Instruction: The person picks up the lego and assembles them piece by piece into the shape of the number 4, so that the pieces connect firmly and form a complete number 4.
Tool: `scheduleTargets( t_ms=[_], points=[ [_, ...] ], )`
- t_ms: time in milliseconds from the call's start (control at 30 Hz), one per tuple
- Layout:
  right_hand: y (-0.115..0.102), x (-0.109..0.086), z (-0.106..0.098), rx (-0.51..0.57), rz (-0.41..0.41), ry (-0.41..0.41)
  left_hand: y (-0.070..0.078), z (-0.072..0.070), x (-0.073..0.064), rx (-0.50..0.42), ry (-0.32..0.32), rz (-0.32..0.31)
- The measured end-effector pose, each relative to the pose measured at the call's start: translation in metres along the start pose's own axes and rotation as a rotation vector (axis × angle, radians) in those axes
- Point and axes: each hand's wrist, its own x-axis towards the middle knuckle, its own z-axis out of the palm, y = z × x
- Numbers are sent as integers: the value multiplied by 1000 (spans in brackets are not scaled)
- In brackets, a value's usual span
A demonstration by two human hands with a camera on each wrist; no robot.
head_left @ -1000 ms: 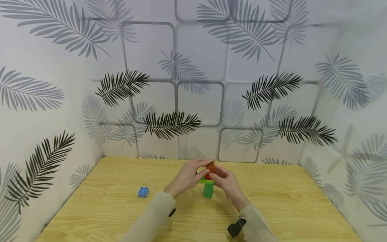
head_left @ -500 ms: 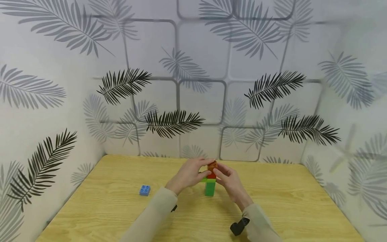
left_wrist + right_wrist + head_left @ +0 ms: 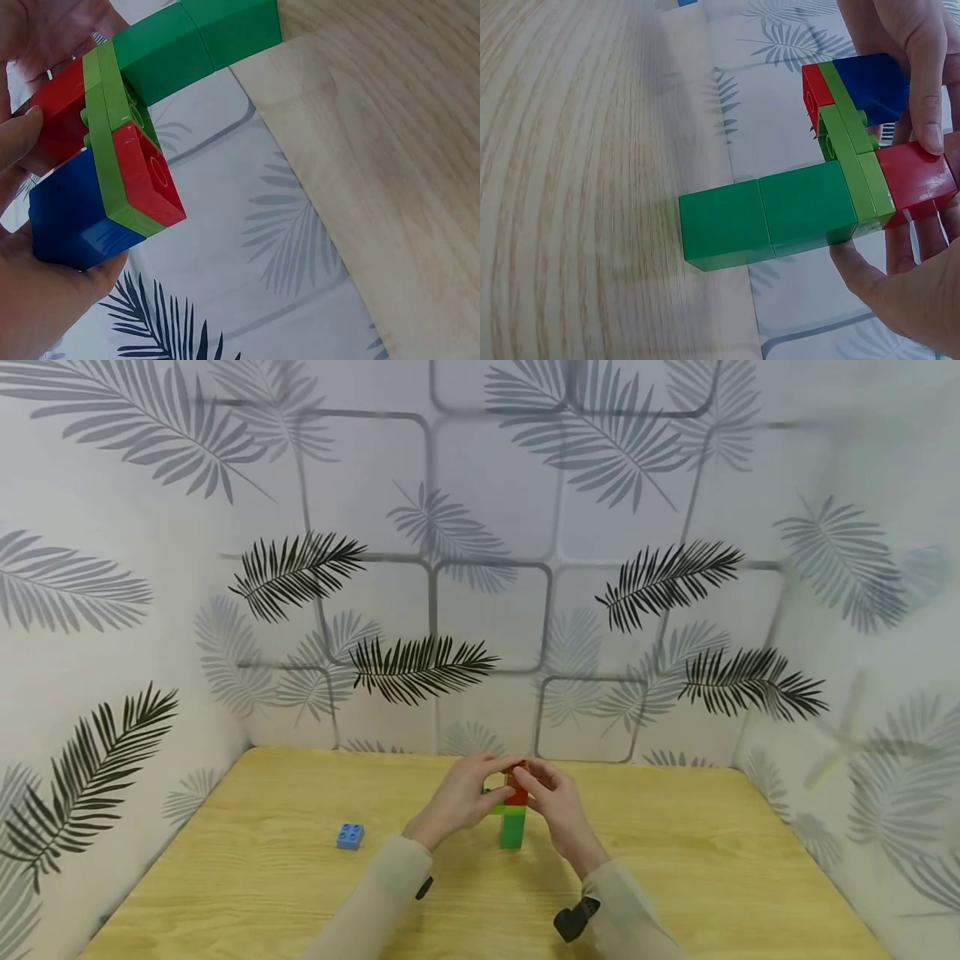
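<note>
A tower of toy bricks stands between the hands in the head view, with two dark green bricks (image 3: 512,831) as its column. Light green bricks (image 3: 847,150) lie across them and jut to the left. Above the column sits a red brick (image 3: 916,180), with an orange brick at the top mostly behind fingers. On the jutting part are a dark blue brick (image 3: 71,214) above and a second red brick (image 3: 146,172) below. My left hand (image 3: 459,799) grips the upper tower, thumb against the red brick. My right hand (image 3: 558,806) holds the top from the other side.
A loose light blue brick (image 3: 349,836) lies on the wooden table (image 3: 247,893) left of the tower. Leaf-patterned walls (image 3: 495,610) close in the table at the back and sides. A black device (image 3: 577,920) is worn on the right wrist.
The right thumb has shifted up from beside the red brick to cover much of the orange top brick. The left hand keeps its hold, and the tower still stands upright.
</note>
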Motion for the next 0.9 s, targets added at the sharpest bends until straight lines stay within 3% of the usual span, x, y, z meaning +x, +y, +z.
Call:
scheduleTargets(
  t_ms=[133,233,333,433,567,633,900],
  points=[
    [1,0,2,9,-6,13,-2,3,-2,-39,40,1],
    [1,0,2,11,-7,26,-3,6,-3,-116,62,-39],
    [0,1,2,4,-12,40,-6,7,-5,-233,89,-138],
    [0,1,3,5,-10,54,-10,3,-8,-409,141,-273],
    [-1,1,3,22,-19,52,-11,-10,-12,-640,216,-446],
    [-1,0,3,29,-26,44,-14,-16,-14,-694,245,-500],
    [3,2,4,30,-23,20,-39,-29,-31,-789,289,-540]
  ],
)
